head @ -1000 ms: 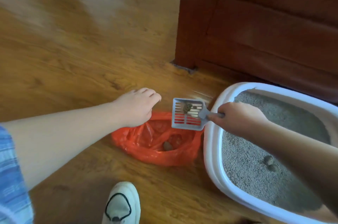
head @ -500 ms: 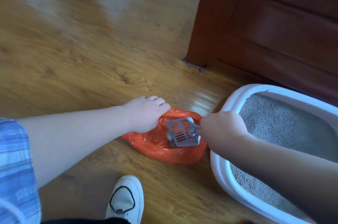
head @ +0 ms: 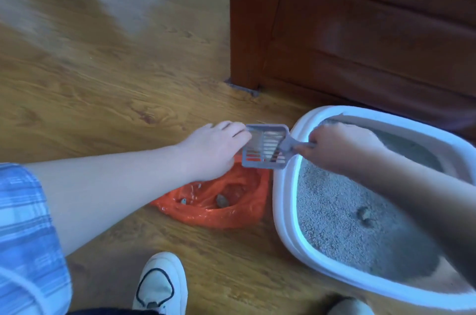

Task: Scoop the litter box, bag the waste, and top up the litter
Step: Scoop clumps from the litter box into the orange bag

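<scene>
And there was the right hand [head: 340,144], fingers wrapped tight round the handle of the grey scoop [head: 265,146], reaching out across the near corner of the white litter box [head: 283,198]. The scoop's slotted head sat roughly level in the air, just above the far edge of the orange bag [head: 231,219], and its front corner was right up against the knuckles of the left hand [head: 213,152].

The left hand lay over the bag's far-left edge with its fingers bent down and away. Whether they pinched the plastic, I could not tell; the fingertips were hidden.

The bag sat open on the wooden floor [head: 103,98], just beside the box's left wall, with 2 dark clumps [head: 222,201] inside it. In the box, the grey litter [head: 329,186] held 1 more clump [head: 364,214] near the middle.

Behind the box stood dark wooden furniture [head: 360,31]. A white shoe [head: 159,286] was planted at the bottom, and a blue plaid sleeve [head: 25,237] was on the left.
</scene>
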Tool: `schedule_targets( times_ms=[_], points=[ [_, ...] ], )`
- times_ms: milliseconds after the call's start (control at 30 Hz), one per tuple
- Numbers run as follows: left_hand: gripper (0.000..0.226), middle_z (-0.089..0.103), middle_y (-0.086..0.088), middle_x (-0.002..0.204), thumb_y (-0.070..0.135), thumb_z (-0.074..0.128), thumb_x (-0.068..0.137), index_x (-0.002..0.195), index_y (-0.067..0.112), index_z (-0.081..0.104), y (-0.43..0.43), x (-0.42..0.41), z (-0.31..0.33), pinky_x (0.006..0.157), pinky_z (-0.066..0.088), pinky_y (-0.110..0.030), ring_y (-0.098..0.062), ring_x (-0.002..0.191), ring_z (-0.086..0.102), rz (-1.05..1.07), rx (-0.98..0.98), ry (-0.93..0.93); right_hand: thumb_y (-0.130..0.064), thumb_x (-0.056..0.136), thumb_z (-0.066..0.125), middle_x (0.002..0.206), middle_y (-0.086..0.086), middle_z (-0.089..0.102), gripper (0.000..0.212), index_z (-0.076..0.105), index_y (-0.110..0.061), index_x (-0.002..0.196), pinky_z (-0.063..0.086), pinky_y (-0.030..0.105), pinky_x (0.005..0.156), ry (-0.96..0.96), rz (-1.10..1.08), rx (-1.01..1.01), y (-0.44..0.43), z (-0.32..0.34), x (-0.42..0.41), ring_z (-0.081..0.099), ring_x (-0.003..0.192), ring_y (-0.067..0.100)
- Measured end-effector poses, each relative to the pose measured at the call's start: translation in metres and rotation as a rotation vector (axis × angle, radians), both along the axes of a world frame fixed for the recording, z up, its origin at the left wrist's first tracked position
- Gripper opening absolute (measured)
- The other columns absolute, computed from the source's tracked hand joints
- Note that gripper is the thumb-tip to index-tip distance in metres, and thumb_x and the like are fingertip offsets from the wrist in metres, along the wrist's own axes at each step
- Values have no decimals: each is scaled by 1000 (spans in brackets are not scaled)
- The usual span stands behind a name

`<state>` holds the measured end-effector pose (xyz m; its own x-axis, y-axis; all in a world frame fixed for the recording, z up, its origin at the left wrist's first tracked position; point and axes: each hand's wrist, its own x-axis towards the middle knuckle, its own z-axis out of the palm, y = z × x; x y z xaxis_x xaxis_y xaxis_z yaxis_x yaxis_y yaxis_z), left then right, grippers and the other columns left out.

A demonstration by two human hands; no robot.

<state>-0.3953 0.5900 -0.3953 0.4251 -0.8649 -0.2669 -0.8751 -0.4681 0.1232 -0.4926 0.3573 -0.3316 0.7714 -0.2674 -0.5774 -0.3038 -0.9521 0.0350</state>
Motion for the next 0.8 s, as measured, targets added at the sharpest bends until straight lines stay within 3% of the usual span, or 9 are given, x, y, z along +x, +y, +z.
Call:
schedule_targets(
  times_ms=[167,333,433,533,667,800],
  points=[
    [51,51,-8,135,24,48,81,131,12,50,-62,-26,6,90,52,-45,-29,124,51,-162,-184,-1,-70,90,47,60,1,59,62,56,-14,63,42,30,56,-132,-226,27,-83,7,-48,56,59,18],
    [44,61,-11,129,28,60,80,121,13,63,-106,-65,-15,106,41,-52,-34,129,52,-467,-187,-16,-67,89,51,53,4,56,63,55,-10,61,35,28,50,-62,-379,-62,-149,3,-125,57,56,20],
    [45,67,-6,120,43,42,86,112,17,68,-121,-82,-25,107,36,-62,-32,129,53,-607,-91,-54,-75,84,46,63,3,61,64,61,-15,65,41,28,55,103,-418,-128,-171,-15,-173,60,63,23],
    [50,70,-4,108,46,31,92,100,19,72,-124,-87,-38,110,24,-68,-32,126,54,-671,2,-83,-79,84,42,82,1,67,63,68,-22,85,48,30,66,284,-402,-227,-183,-30,-213,64,77,25],
    [40,65,3,80,41,35,97,79,25,67,-121,-87,-51,114,14,-66,-27,103,63,-695,-64,-103,-84,81,40,76,-6,62,62,51,-24,72,44,29,62,370,-442,-300,-190,-36,-236,61,70,19],
    [39,57,2,66,40,36,97,72,24,61,-122,-88,-54,113,18,-65,-27,75,58,-690,-144,-134,-86,80,41,74,-6,62,64,50,-24,71,47,30,63,365,-431,-318,-196,-40,-238,61,71,20]
  ],
)
